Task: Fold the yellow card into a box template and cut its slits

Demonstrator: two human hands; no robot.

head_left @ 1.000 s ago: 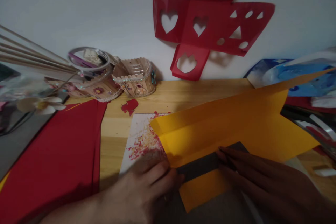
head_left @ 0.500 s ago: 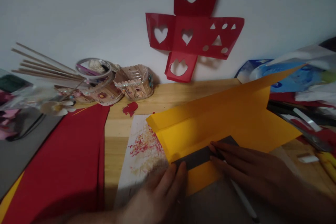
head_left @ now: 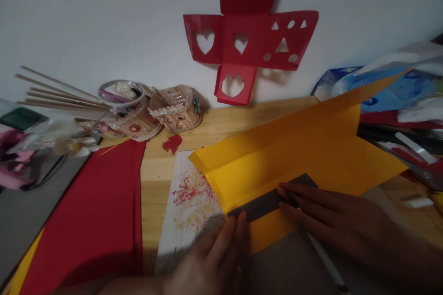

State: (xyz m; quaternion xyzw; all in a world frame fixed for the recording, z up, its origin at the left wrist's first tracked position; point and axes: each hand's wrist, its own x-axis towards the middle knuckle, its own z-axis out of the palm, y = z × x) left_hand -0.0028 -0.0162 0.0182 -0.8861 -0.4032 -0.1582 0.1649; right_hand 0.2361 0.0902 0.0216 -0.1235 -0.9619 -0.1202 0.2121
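A dark flat ruler [head_left: 258, 207] lies slantwise across a folded sheet of yellow-orange paper [head_left: 277, 156]. My left hand [head_left: 218, 253] presses its fingertips on the ruler's left end, holding it against the paper; the thumb is hard to make out. Fingers drawn together, my right hand [head_left: 335, 221] grips a white-bodied pen [head_left: 323, 256] near the ruler's right part. The pen's tip is hidden under the fingers. One half of the paper stands raised toward the back right.
Red cut-out card [head_left: 242, 46] with hearts hangs on the wall. Decorated baskets [head_left: 176, 108] and thin sticks [head_left: 58, 97] stand at back left. Red sheets [head_left: 93, 212] lie left, beside a stained white sheet [head_left: 187, 198]. Plastic packaging [head_left: 391, 87] and a white eraser-like block [head_left: 418, 203] are right.
The view has shifted slightly, the wall card now higher in the picture. Both hands, the ruler and the pen keep nearly the same places on the paper.
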